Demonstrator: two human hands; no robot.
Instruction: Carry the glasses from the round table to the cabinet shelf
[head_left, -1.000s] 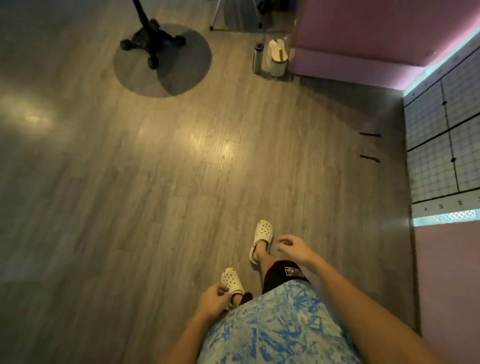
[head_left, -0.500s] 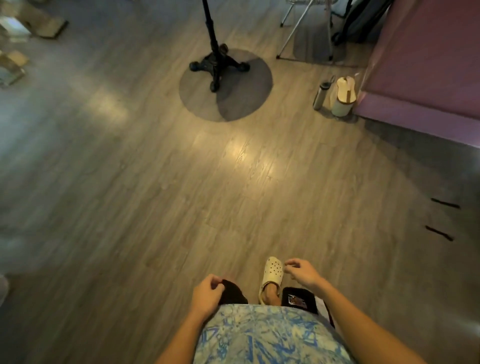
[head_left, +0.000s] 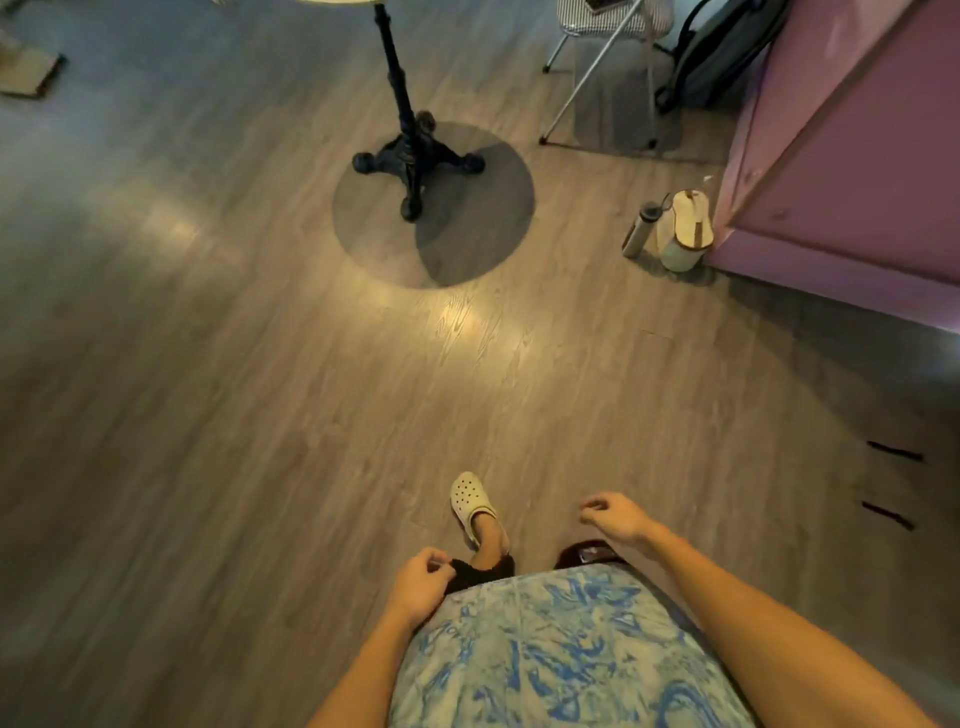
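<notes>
Two empty hands in the head view, and nothing carried: the left hand (head_left: 421, 584) is loosely curled at the hem of the blue patterned shirt (head_left: 545, 649), the right hand (head_left: 613, 517) hangs half open with fingers slack, and the two are well apart. Ahead stands the round table (head_left: 332, 1), only a sliver of its pale top showing at the upper edge above one black pedestal (head_left: 410, 150) with spreading feet. No glasses are visible from here; they would be up on that top, out of frame, and no cabinet shelf can be made out either. This looks like the walk in for a pickup. To do it well, the person should close on the table squarely, lift the gaze to the top before reaching, and keep clear of those pedestal feet. The count: one white clog (head_left: 470, 501) stepping forward, one bottle (head_left: 640, 231) and one pale bag (head_left: 683, 231) beside the pink counter (head_left: 852, 171), one wire chair (head_left: 608, 31), two dark marks (head_left: 891, 483) on the floor.
</notes>
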